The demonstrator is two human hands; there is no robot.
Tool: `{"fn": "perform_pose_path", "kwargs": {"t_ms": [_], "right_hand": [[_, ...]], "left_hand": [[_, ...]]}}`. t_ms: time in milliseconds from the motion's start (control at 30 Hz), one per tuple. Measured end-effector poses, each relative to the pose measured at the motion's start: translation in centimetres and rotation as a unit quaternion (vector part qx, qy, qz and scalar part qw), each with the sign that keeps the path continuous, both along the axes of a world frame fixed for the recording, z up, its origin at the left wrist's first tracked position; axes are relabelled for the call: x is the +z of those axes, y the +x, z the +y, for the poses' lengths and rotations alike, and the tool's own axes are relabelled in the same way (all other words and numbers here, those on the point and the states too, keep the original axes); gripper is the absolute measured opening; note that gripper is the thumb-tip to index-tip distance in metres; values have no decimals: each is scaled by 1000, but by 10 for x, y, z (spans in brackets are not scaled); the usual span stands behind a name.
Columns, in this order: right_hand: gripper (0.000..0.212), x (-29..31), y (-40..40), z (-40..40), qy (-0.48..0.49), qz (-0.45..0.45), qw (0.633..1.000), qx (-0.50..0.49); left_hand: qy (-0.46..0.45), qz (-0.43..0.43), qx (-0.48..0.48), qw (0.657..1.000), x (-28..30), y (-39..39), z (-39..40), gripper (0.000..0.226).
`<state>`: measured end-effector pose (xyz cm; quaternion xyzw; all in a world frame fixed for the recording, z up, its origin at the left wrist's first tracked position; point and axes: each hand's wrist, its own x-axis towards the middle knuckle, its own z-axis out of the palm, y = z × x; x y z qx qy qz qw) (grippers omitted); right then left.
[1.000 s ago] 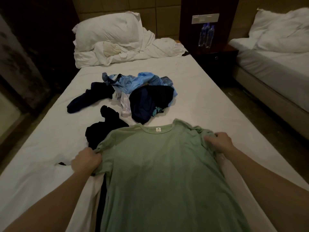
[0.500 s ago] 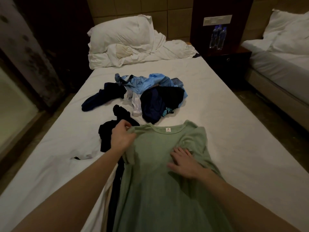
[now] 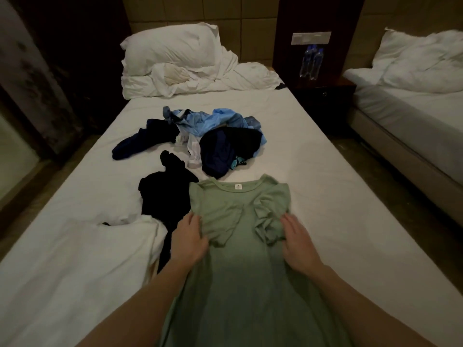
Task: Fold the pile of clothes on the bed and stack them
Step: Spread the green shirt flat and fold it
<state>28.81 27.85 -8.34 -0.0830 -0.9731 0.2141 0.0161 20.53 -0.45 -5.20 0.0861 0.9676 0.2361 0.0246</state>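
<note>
The green shirt [image 3: 240,246] lay flat on the bed [image 3: 325,171]. My left hand [image 3: 189,240] and right hand [image 3: 298,244], fingers straight, pressed its folded-in sleeves; smoothing the bunched right one first seemed wise.

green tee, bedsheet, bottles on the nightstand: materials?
Green tee: looks like thin matte knit, likely cotton or a blend; it drapes limply and bunches in soft folds at the tucked sleeves. Bedsheet: white woven cloth, matte, with fine creases. Bottles: clear plastic by the look, see-through with bluish caps and a faint sheen; too small to be sure.
</note>
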Motion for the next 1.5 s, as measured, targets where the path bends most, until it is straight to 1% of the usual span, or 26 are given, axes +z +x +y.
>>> {"fn": "perform_pose_path", "kwargs": {"t_ms": [67,133,167,233,300,367,533,600,667,733,800,867,900,967,1000,1067,1100,1133,1167,1233,1267,1300,1333,1400,1433,1500], "right_hand": [[59,-4,29,4,-2,-46,996,-75],[50,-3,61,2,12,-52,989,-135],[46,-2,76,0,36,-57,986,-152],[44,1,103,-5,45,-79,980,-177],[46,4,127,-7,15,-107,974,-197],[52,5,149,-7,3,-132,971,-201],[54,6,194,-5,-46,-167,970,-169],[45,12,207,-12,-77,-146,975,-148],[38,18,213,-23,-113,-84,980,-142],[37,22,217,-38,-151,-13,979,-137],[41,26,217,-59,-217,15,969,-117],[38,23,215,-76,-324,-8,943,-80],[31,18,216,-82,-336,-25,940,-44],[30,9,220,-82,-216,-18,974,67],[34,2,223,-78,-139,-10,983,116],[46,-16,231,-63,-6,2,976,218],[59,-26,235,-55,78,21,961,264],[73,-32,238,-48,159,23,941,298],[84,-33,243,-44,213,-8,926,311],[95,-34,248,-40,266,-14,910,318],[97,-35,248,-40,275,-12,905,324],[98,-36,247,-40,280,-10,902,328],[99,-38,245,-40,286,-3,900,330],[101,-36,243,-43,290,-18,896,335],[98,-33,242,-45,289,-30,895,337],[85,-28,240,-47,282,-43,897,338]], "left_hand": [[-21,-50,14,998,-4,36,-16,62],[-23,-100,45,994,-9,75,-29,73],[-30,-109,63,992,-12,95,-34,73],[-56,-109,83,989,-14,128,-43,55],[-66,-95,83,990,-12,156,-51,33],[-79,-92,75,990,-8,178,-57,26],[-148,-155,45,976,-7,220,-62,58],[-151,-156,39,975,-5,230,-65,56],[-157,-145,23,977,-1,233,-65,45],[-124,-148,8,981,7,232,-59,38],[0,-190,-9,982,17,231,-48,44],[151,-257,-10,955,29,233,-36,53],[189,-268,-12,945,33,235,-33,55],[180,-248,-41,951,31,237,-36,52],[134,-223,-70,963,28,237,-40,49],[28,-198,-125,972,17,239,-48,42],[-4,-210,-143,967,10,240,-51,36],[-20,-240,-158,958,3,242,-53,29],[-25,-287,-168,943,-5,243,-55,21],[-27,-394,-183,900,-16,248,-57,15],[-29,-415,-205,886,-20,250,-57,18],[-29,-396,-238,886,-23,249,-56,21],[-32,-338,-277,899,-24,248,-54,21],[-79,-162,-349,920,-27,243,-54,22],[-123,-65,-383,913,-31,240,-55,27],[-208,117,-455,858,-41,236,-59,41]]}}
